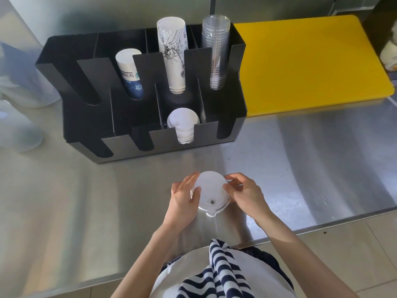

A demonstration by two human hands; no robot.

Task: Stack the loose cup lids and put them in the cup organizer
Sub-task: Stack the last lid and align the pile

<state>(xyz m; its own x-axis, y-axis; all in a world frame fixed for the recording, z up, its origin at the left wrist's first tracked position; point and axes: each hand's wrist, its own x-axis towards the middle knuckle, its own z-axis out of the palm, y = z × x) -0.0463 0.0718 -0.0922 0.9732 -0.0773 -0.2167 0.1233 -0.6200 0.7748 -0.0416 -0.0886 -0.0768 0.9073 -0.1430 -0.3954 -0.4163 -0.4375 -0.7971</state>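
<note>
Left hand [184,197] fingers curled on lid stack [211,193] | right hand [242,193] fingers pinching its rim

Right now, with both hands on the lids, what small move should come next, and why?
Probably square up the stack of lids between the left hand and right hand: its edges look slightly uneven. The organizer already holds lids in one front slot.

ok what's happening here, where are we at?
A person grips a small stack of white cup lids between the left hand and right hand, above the steel counter. The black cup organizer already has a lid stack in one front slot; its other front slots look empty.
</note>
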